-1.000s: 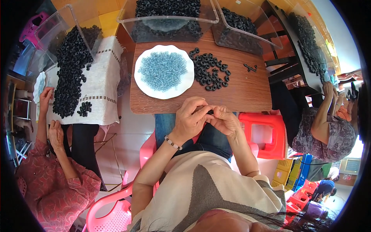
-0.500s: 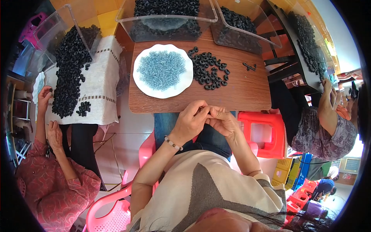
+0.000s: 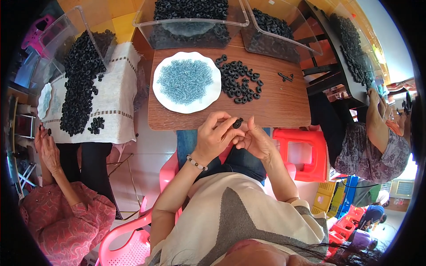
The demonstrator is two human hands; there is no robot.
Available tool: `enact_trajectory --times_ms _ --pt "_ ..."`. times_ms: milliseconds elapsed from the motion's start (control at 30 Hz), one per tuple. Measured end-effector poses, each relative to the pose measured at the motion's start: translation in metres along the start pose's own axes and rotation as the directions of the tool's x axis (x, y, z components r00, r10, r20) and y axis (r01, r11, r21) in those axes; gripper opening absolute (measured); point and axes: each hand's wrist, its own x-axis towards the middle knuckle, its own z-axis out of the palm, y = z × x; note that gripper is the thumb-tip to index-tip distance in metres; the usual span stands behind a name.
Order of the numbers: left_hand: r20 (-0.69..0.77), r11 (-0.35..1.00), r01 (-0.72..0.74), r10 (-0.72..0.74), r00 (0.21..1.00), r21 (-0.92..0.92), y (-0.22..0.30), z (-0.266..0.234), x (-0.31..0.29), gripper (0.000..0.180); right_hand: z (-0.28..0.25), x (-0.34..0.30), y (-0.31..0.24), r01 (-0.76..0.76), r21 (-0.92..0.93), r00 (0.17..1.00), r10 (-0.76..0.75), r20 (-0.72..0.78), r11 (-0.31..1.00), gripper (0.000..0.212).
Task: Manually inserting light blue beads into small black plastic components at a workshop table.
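Just off the near edge of the wooden table, my left hand pinches a small black ring-shaped part between thumb and fingers. Close beside it is my right hand, thumb raised apart from its curled fingers, with nothing visible in its grasp. Beyond the hands stands a white scalloped plate of small, clear bluish pieces. To the plate's right lies a loose cluster of black parts like the held one. A few thin black rods are farther right.
Clear plastic bins of black parts line the table's far side. At left, a co-worker's hand is by a cloth-covered table heaped with black parts. Another person works at right, near a red stool.
My hands have moved slightly apart, and the black part now shows in my left fingers. My right thumb has lifted away. The left co-worker's hands have drawn back toward their body.
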Motion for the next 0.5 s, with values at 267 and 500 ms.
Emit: enact_trajectory --times_ms 267,500 --pt "0.006 0.996 -0.021 0.020 1.000 0.084 0.000 0.000 0.001 0.040 -0.008 0.003 -0.016 0.221 -0.446 0.951 -0.294 -0.100 0.868 0.044" --pt "0.020 0.992 -0.055 0.053 0.998 0.110 0.001 0.001 0.002 0.042 0.007 0.006 -0.026 0.312 -0.526 0.929 -0.370 -0.007 0.792 0.018"
